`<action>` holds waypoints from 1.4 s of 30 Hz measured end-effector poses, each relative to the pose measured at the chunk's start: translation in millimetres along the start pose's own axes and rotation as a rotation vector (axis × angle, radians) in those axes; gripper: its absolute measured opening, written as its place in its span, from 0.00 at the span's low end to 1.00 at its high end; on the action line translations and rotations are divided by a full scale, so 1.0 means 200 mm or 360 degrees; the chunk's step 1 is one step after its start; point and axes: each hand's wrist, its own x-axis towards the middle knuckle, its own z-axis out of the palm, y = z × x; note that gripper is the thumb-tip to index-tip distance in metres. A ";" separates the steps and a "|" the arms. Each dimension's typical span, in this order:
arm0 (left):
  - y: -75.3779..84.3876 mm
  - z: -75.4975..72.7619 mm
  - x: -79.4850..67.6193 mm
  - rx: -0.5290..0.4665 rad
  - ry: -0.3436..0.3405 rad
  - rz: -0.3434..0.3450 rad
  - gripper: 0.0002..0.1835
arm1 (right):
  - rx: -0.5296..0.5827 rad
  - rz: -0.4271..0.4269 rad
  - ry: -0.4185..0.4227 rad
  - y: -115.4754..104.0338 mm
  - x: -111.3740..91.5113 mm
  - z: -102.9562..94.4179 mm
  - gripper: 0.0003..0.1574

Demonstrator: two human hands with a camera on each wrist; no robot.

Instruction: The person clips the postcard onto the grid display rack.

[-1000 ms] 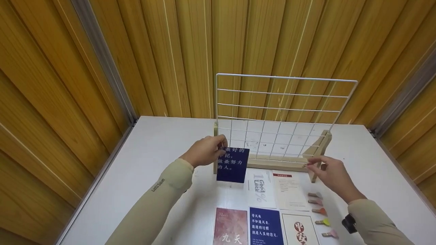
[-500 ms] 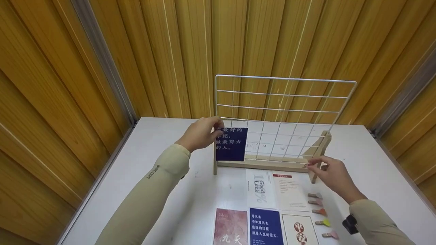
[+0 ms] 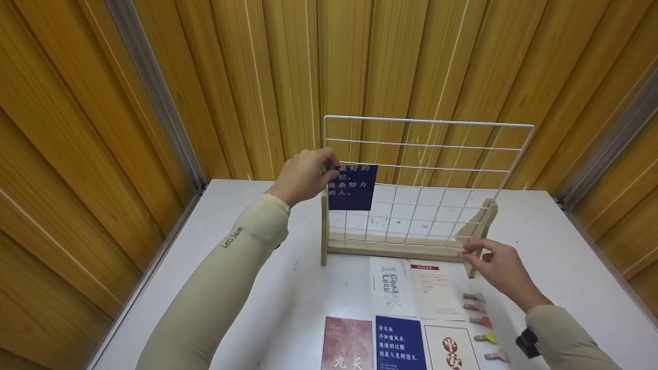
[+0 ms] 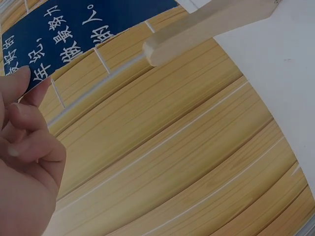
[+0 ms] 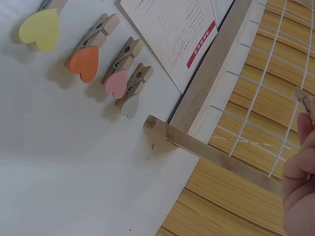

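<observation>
The navy card (image 3: 354, 188) looks like stiff, smooth paper with an even, matt printed face; the cards (image 3: 399, 324) on the tabletop (image 3: 555, 267) look like paper too. The grid (image 3: 429, 121) is thin metal wire in a smooth white finish, set in a stand (image 3: 396, 250) of pale, bare wood. Raw wood also makes the clothespins (image 5: 92, 39), with shiny metal springs and smooth, matt painted hearts (image 5: 84, 64). The tabletop is smooth with a soft sheen. Wall panels (image 3: 396, 61) show glossy wood grain; the sleeves (image 3: 221, 288) are matt, stretchy-looking cloth.
</observation>
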 end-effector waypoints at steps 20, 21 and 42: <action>-0.01 -0.03 0.07 0.0173 0.0588 0.0244 0.08 | -0.0040 -0.0077 0.0083 0.00 -0.04 0.04 0.09; -0.01 -0.03 0.07 0.0176 0.0610 0.0253 0.08 | -0.0032 -0.0076 0.0082 0.00 -0.04 0.04 0.09; -0.01 -0.09 0.14 0.0023 0.0505 0.0150 0.12 | 0.0080 -0.0009 0.0018 -0.02 -0.08 0.04 0.10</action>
